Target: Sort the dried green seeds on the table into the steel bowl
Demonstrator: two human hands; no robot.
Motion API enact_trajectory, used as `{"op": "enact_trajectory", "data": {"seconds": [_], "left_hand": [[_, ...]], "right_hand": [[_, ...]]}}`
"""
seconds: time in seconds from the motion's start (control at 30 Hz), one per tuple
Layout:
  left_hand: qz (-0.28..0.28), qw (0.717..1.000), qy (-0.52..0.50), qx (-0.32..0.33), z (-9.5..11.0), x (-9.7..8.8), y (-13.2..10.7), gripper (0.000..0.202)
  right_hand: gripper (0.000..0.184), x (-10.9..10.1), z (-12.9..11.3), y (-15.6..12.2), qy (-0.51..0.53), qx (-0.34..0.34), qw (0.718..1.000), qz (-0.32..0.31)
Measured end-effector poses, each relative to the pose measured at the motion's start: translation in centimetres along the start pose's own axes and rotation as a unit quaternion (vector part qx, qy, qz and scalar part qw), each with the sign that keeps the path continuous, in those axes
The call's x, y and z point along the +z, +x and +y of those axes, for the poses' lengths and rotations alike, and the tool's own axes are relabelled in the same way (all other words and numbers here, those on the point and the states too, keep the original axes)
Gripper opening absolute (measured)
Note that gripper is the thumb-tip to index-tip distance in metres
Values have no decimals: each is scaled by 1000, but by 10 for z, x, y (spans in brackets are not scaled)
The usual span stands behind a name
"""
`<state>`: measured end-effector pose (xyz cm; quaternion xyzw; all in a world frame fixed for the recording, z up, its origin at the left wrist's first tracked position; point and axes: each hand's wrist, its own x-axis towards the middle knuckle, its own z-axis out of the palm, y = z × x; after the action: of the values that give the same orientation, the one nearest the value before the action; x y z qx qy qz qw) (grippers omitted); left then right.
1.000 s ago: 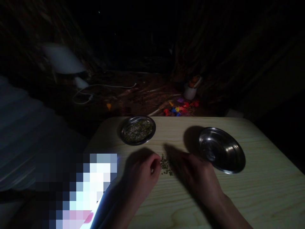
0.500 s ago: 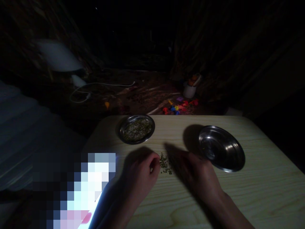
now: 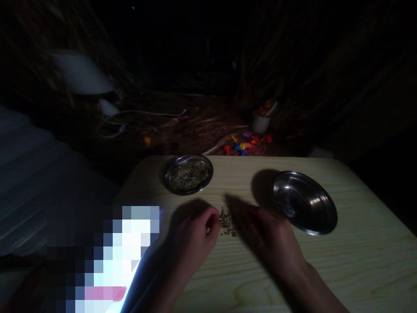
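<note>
Here the seed pile lies on the tabletop between the hands. The left hand sits loosely curled just beside it, and the right hand is spread flat at its other side.

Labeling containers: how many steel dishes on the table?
2. The grain-filled dish sits beyond the left hand; the shiny dish lies beside the right hand. Dark surroundings may hide more.

Darkness fills the upper frame. Light falls only on the pale wooden table below; a white cable crosses the dim floor behind.
</note>
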<state>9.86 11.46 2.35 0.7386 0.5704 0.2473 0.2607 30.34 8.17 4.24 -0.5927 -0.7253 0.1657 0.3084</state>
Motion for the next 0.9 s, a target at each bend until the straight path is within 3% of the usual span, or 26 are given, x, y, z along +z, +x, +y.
{"op": "enact_trajectory", "data": {"seconds": [0.67,0.9], "left_hand": [[9,1000,-3,8,-3,1,-1,14],[-22,1000,7,7,8,-1,-12,19]], "right_hand": [[25,-1,3,0,-3,16,1000,-1],[27,-9,-4,-2,13,21,1000,14]]}}
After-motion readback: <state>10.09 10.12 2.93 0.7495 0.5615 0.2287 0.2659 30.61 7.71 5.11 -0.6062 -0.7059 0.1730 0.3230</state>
